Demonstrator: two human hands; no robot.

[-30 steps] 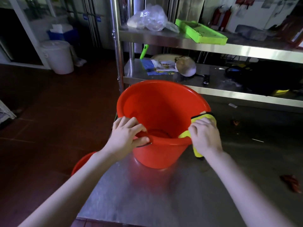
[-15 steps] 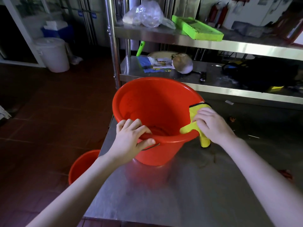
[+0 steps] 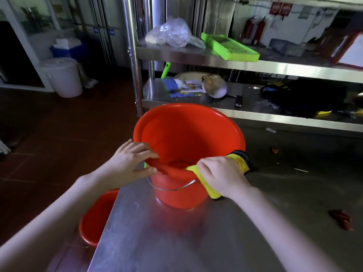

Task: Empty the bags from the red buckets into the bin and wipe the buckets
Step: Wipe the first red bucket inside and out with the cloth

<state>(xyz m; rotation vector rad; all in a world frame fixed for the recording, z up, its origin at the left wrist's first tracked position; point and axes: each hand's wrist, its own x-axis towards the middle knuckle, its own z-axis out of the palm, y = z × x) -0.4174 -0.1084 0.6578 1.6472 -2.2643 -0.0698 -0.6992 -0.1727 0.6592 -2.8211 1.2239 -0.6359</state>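
A red bucket (image 3: 188, 134) stands on the steel table (image 3: 176, 238), tilted a little toward me, with its wire handle hanging down the front. My left hand (image 3: 131, 163) grips the near-left rim, thumb outside and fingers over the edge. My right hand (image 3: 222, 175) presses a yellow cloth (image 3: 208, 185) with a black trim against the near-right rim; the cloth folds over the rim. A second red bucket (image 3: 96, 216) sits on the floor beside the table's left edge, partly hidden by it.
A steel shelf rack (image 3: 235, 63) stands behind the table, holding a plastic bag (image 3: 170, 34), a green tray (image 3: 229, 49) and papers. A white lidded bin (image 3: 62, 75) stands at the far left on the red tile floor. Red scraps (image 3: 341, 218) lie on the table's right side.
My right hand slid the cloth along the rim from the right side toward the near front. The bucket turned so its wire handle shows in front. My left hand kept its grip.
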